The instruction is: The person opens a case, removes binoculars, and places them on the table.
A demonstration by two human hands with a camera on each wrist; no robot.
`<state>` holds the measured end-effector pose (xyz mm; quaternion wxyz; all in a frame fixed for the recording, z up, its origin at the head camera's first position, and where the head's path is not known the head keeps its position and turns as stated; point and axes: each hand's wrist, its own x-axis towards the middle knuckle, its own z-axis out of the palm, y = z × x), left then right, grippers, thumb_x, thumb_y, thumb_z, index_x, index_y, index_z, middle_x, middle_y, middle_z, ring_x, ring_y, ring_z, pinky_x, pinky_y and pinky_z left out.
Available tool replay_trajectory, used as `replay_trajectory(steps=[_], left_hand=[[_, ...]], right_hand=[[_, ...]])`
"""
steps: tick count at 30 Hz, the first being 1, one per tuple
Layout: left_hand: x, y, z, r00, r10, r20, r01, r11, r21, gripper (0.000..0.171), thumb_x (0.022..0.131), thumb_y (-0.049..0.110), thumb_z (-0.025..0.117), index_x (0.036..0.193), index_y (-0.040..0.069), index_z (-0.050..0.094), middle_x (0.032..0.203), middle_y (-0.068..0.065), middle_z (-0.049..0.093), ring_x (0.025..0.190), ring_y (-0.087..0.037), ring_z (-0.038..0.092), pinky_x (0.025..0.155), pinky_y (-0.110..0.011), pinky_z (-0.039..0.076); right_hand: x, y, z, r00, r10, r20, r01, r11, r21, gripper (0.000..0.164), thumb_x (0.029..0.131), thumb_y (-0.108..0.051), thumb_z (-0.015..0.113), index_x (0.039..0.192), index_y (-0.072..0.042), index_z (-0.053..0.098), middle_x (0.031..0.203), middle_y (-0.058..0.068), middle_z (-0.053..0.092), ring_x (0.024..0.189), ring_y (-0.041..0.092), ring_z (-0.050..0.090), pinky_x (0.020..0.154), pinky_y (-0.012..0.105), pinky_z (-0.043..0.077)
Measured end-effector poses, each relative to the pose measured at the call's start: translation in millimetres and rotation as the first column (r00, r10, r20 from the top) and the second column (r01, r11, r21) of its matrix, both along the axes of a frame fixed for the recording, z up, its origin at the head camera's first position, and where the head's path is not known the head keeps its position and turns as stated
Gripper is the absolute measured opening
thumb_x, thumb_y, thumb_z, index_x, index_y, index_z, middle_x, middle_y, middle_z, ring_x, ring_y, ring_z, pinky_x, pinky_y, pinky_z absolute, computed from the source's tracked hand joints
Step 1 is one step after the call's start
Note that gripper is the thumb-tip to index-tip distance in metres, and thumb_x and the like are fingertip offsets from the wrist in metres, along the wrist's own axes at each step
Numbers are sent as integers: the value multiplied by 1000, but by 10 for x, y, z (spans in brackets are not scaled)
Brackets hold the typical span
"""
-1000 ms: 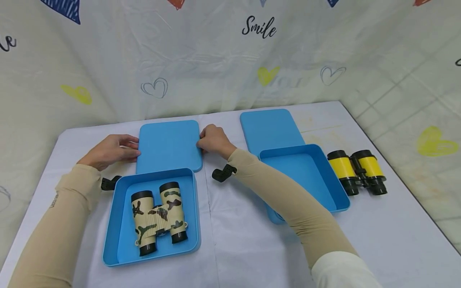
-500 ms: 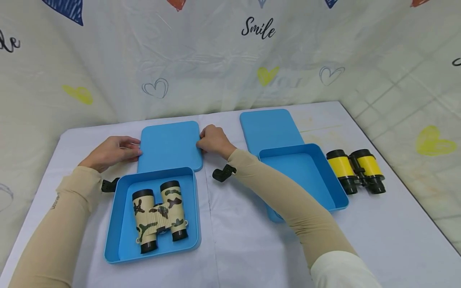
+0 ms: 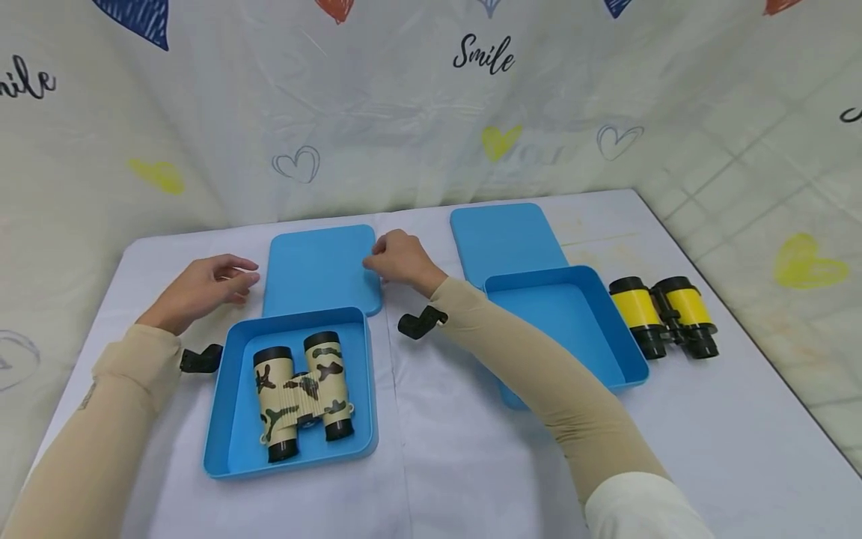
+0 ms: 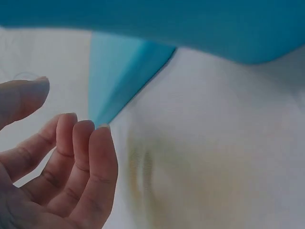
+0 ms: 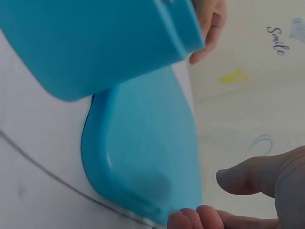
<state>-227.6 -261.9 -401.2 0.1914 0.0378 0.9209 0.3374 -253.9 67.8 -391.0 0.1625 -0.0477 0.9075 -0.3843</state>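
Camouflage binoculars (image 3: 303, 397) lie inside a blue box (image 3: 373, 419) on the left of the table. Directly behind it, a blue lid (image 3: 316, 269) rests flat. My left hand (image 3: 202, 288) hovers to the left of this lid, fingers loosely bent and a gap between them and the edge. At the lid's right edge is my right hand (image 3: 404, 262), overlapping it in the head view. The right wrist view shows its thumb (image 5: 248, 175) apart from its fingers (image 5: 195, 218), with nothing between them.
To the right stands a second blue box (image 3: 566, 322), bare inside, with another blue lid (image 3: 508, 239) behind it. Yellow and black binoculars (image 3: 663, 318) lie at its right side. A printed curtain (image 3: 404, 112) hangs behind the white table (image 3: 458, 449).
The left hand has drawn away from the lid's left edge. The right hand has lifted slightly and loosened at the right edge. The camera view has shifted a little.
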Motion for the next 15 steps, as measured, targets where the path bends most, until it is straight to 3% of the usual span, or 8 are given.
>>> replay_trajectory(steps=[6, 10, 15], left_hand=[[161, 26, -33, 998, 18, -61, -18, 1000, 5, 65, 106, 54, 49, 148, 5, 47, 138, -29, 59, 115, -43, 68, 105, -67, 50], [270, 25, -53, 997, 14, -82, -15, 1000, -19, 65, 105, 56, 49, 145, 4, 48, 136, -28, 60, 112, -41, 69, 100, -64, 55], [419, 33, -67, 981, 10, -192, -27, 996, -83, 61, 105, 55, 50, 135, 2, 55, 126, -27, 63, 110, -42, 65, 89, -59, 60]], right_hand=[[73, 4, 59, 1000, 16, -13, -17, 999, -48, 43, 100, -27, 64, 137, -5, 63, 127, 11, 71, 91, 18, 73, 87, 32, 60], [141, -7, 108, 997, 41, -60, -44, 998, -49, 41, 100, -26, 64, 135, -3, 65, 124, 11, 72, 96, 19, 70, 88, 33, 59], [239, -34, 177, 990, 76, -120, -81, 996, -39, 40, 100, -26, 64, 132, -3, 67, 124, 11, 71, 107, 21, 66, 91, 34, 57]])
